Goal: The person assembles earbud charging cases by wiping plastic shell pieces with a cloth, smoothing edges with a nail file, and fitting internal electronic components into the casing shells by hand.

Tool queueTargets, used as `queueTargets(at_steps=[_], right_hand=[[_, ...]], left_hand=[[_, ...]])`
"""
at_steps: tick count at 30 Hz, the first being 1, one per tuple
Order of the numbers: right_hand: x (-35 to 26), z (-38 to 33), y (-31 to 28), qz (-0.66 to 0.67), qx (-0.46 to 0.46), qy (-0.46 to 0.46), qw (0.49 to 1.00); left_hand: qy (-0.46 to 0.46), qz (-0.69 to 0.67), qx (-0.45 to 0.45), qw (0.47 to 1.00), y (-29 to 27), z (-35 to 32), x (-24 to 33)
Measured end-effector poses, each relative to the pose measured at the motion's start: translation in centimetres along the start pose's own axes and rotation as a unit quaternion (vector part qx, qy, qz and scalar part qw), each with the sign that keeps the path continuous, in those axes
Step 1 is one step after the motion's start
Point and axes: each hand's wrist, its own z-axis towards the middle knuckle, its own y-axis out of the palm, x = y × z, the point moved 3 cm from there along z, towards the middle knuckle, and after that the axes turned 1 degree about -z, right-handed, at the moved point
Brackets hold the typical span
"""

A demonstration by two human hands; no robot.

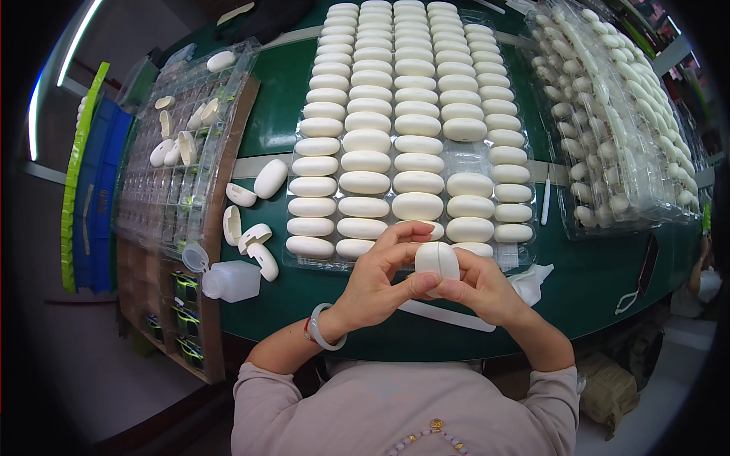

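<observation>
A white rounded plastic case (436,261) with a seam across it is held up between both hands, close to me above the table edge. My left hand (374,283) grips its left side, thumb on the near face and some fingers raised. My right hand (489,291) closes round the right side with the thumb near the bottom. Beyond them lies a clear plastic tray (468,158) with columns of similar white cases, one gap showing in the fourth column. Left of the tray are a loose whole case (271,178) and several separate shell pieces (255,237).
On the left, a translucent bottle (232,281) with its lid flipped up stands by a cardboard box (207,342) with clear trays on top. Stacked filled trays (608,129) rise at the right. A white cloth (530,283), flat white strip (449,315) and white pen (546,201) lie nearby.
</observation>
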Motion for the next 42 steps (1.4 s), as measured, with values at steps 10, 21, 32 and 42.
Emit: queueTargets(at_steps=[10, 21, 32, 42], right_hand=[[0.9, -0.7, 0.3, 0.178, -0.046, 0.022, 0.983], [1.4, -0.9, 3.2, 0.142, 0.092, -0.012, 0.985], [4.3, 0.4, 5.9, -0.026, 0.328, -0.193, 0.925], [3.6, -1.1, 2.2, 0.212, 0.178, -0.083, 0.957]], left_hand=[[-0.085, -0.244, -0.014, 0.966, 0.0, -1.0, -2.2], [0.004, -0.157, 0.098, 0.983, 2.5, -1.1, 0.5], [0.081, -0.133, 0.247, 0.957, 3.0, 0.1, -1.5], [0.056, -0.081, 0.175, 0.98, 3.4, -0.6, -1.8]])
